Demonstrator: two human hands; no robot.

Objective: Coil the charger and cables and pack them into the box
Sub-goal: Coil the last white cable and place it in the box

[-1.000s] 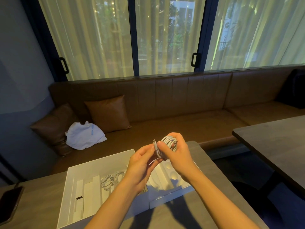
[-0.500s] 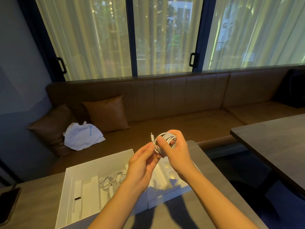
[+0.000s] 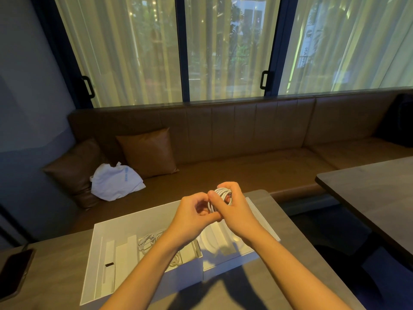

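— Where's the risk, biggest thing first?

— The desk carries the open box at its far edge, with one bundle already inside near the middle. If you drop anything from up there, it could miss the box and go off that far edge.

— And my hands?

— Your right hand is wrapped round the coiled cable, held above the box's right half. Your left hand is curled tight against the coil; whether it pinches the loose tail, I can't tell. Ease either grip before that tail is tucked and I'd expect the springy loops to burst open.
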